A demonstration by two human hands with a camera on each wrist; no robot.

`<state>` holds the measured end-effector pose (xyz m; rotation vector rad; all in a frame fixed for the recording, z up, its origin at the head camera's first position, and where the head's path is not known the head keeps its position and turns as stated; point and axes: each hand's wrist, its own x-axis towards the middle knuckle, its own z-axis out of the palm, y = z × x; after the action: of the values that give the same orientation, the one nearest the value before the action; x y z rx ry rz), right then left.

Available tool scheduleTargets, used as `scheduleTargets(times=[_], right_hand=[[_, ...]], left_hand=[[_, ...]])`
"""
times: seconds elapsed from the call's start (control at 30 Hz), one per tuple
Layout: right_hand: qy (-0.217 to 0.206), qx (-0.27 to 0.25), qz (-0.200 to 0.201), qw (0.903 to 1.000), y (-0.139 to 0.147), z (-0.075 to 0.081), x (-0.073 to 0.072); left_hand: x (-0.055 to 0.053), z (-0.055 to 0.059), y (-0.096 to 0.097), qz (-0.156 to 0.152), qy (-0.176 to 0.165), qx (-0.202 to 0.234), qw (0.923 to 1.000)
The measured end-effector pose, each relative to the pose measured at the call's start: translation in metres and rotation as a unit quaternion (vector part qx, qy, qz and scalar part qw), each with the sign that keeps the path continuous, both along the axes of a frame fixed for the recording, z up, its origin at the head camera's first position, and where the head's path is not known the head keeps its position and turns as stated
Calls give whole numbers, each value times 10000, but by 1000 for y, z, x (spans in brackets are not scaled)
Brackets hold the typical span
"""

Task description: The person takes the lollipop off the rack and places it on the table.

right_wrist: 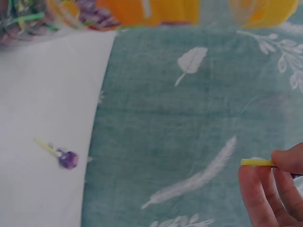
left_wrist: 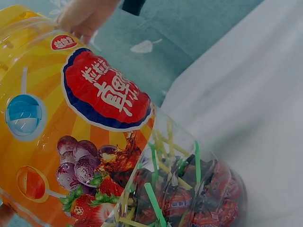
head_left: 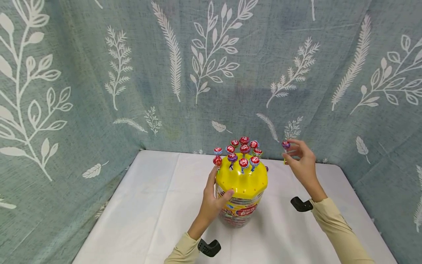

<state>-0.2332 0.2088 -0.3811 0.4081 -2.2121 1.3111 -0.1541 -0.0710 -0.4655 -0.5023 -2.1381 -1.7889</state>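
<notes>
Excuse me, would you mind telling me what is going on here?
A person's left hand grips a clear jar at its yellow lid, from which wrapped lollipops stand up, mostly towards the far side. The right hand pinches a purple lollipop, held up apart from the jar and not in the lid. Another purple lollipop lies loose on the white table beyond the jar.

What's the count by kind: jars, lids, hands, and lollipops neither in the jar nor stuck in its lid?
Jar: 1
Yellow lid: 1
Hands: 2 (left hand, right hand)
Held lollipop: 1
Loose lollipop on the table: 1
Total: 6
</notes>
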Motion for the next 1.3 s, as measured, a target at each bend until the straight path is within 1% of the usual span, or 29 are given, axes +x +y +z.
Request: scheduleTargets(times=[0.07, 0.23, 0.4, 0.5, 0.67, 0.87, 0.93, 1.13, 1.3], right_hand=[[-85, 51, -75, 9999, 5, -11, -8], [-326, 182, -290, 9989, 11, -27, -19], [-754, 312, -316, 9962, 14, -45, -32], [-917, 418, -387, 9942, 17, -56, -39], [-1082, 374, -478, 9923, 23, -74, -47], [-1257, 216, -531, 9904, 26, -99, -59], [-1415, 230, -590, 9879, 25, -107, -63], [-2025, 243, -748, 9761, 25, -126, -72], [-2251, 320, -720, 9711, 25, -140, -80]], left_hand=[[0, 0, 0, 5, 0, -2, 10000], [1, 0, 0, 25, -42, -28, 10000], [1, 0, 0, 93, -25, -28, 10000], [0, -1, 1, 101, 24, -33, 9999], [-1, -1, 1, 76, 64, -49, 9999], [1, 1, 1, 93, -3, -71, 9999], [1, 1, 0, 91, -2, -65, 9999], [2, 0, 0, 32, -4, 30, 10000], [1, -1, 1, 40, 32, 54, 10000]])
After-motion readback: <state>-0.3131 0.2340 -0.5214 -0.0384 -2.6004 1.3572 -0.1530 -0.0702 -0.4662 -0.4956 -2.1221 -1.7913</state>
